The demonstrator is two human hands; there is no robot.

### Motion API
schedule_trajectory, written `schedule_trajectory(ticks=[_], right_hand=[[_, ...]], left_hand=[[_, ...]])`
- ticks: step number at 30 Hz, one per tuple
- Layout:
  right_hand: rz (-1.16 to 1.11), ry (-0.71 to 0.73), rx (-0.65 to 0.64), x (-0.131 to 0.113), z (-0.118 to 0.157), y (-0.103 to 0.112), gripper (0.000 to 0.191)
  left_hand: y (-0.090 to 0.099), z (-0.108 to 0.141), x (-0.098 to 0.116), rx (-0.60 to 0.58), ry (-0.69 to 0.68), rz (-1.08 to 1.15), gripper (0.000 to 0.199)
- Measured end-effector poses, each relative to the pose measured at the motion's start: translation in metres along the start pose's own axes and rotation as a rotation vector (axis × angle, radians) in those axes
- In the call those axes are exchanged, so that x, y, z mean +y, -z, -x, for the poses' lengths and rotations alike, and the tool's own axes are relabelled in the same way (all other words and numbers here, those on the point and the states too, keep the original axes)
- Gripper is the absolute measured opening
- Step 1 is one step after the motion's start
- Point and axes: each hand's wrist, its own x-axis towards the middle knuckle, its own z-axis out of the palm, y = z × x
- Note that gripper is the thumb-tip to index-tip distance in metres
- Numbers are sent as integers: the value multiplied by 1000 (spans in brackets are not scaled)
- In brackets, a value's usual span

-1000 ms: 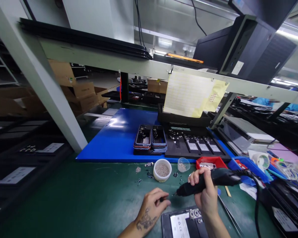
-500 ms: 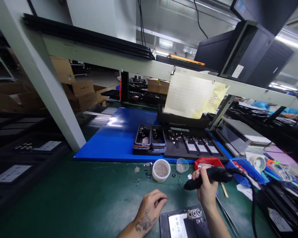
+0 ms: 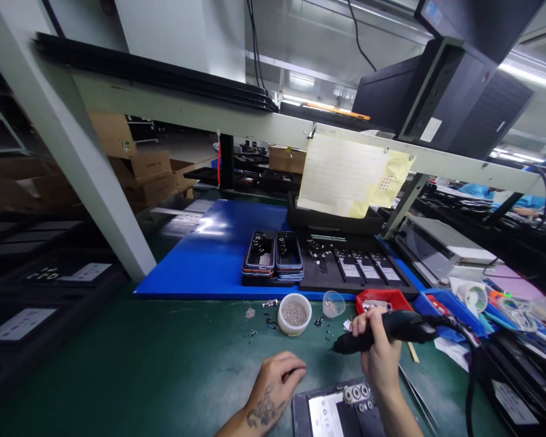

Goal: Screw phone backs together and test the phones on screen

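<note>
My right hand (image 3: 378, 349) is wrapped round a black corded screwdriver (image 3: 391, 328), whose tip points left over the green mat (image 3: 186, 364). On the mat, my left hand (image 3: 279, 379) rests with its fingers curled together; what they hold, if anything, is hidden. Below and between the hands lies a dark phone part (image 3: 303, 413) with a white label and camera rings, partly covered by my right forearm. A white round tub (image 3: 294, 314) of tiny screws stands ahead of my left hand. Beside it is a small clear cup (image 3: 333, 304).
Stacked phone frames (image 3: 273, 258) and a black tray (image 3: 321, 282) of batteries lie on a blue sheet (image 3: 182, 267). A red bin (image 3: 391, 298) and blue bin (image 3: 455, 328) stand right. Tweezers (image 3: 417, 397) lie beside my right forearm. A shelf beam (image 3: 186, 109) crosses above.
The screwdriver has tilted flatter, and its tip has moved slightly left and down. My left hand has hardly moved. The camera view has shifted a little.
</note>
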Motion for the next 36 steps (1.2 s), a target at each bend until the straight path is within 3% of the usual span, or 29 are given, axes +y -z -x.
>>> schedule_trajectory(ticks=[9,20,28,36], right_hand=[[-74,-77,-76,-27,18,-1,25],[34,-124,-189,-75,35,46,85],[-65,-83,-188,-78,47,66,69],[-62,-44,-118,-65,49,73,70]], left_hand=[[-2,1,-2,16,33,-63,10],[-1,1,-7,-33,-1,-54,16],[-1,-1,-6,-26,-8,-110,16],[0,0,-8,-28,-16,-121,17]])
